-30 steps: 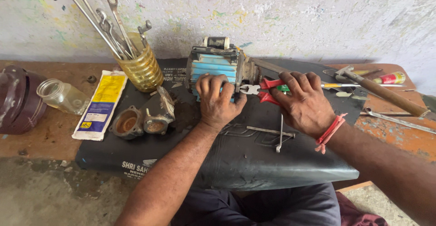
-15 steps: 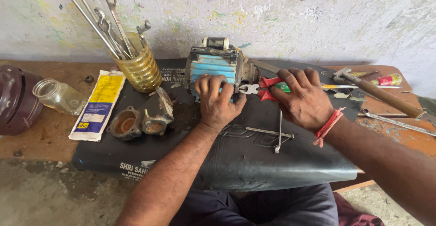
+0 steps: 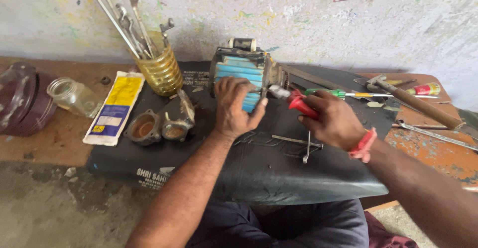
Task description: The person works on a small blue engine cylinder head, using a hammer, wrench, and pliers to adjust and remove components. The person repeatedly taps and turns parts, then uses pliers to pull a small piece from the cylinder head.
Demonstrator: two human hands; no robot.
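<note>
Against a paint-flecked, whitewashed wall, a black rubber sheet covers a worn wooden bench where a person works on a small blue-sided engine block standing at the sheet's far edge. Their left hand lies spread over the block's near face, fingers curled on it to steady it rather than closed around it. Their right hand is wrapped tight about the red handles of a pair of pliers, whose metal nose points left and slightly away, its long axis running from the fist toward the block's right side, where the tip sits touching or just beside it; whether the nose bites anything cannot be made out. A green-handled screwdriver lies just beyond the right hand.
</note>
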